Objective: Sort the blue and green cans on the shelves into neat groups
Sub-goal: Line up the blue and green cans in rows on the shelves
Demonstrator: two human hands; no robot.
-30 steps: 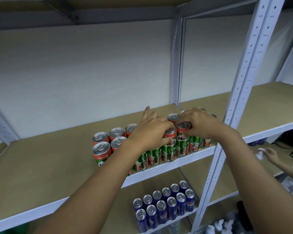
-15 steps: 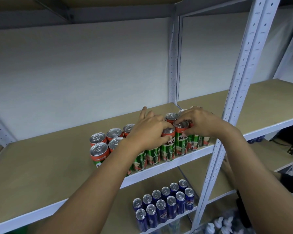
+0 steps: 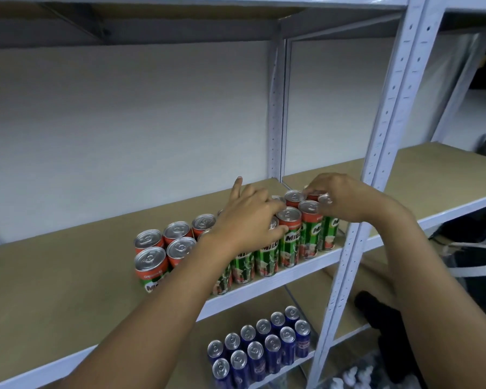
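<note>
- Head view: the green cans (image 3: 289,240) stand upright in a tight block on the middle shelf (image 3: 68,290), hard against its front edge just left of the white upright post (image 3: 359,220), presumably so the labels face out and the rows stay straight
- The left hand (image 3: 244,223) lies over the middle of the block, fingers (image 3: 275,230) curled on a front can's rim and one finger lifted straight; it seems to be steadying the row
- The right hand (image 3: 340,200) reaches over the cans nearest the post, its fingers (image 3: 316,189) pinching a can top at the back, likely nudging it into line
- About a dozen green tops or labels show; more sit hidden under the hands
- The blue cans (image 3: 260,349) stand on the lower shelf (image 3: 180,360), below and left of the post: thirteen tops counted, in two neat rows
</note>
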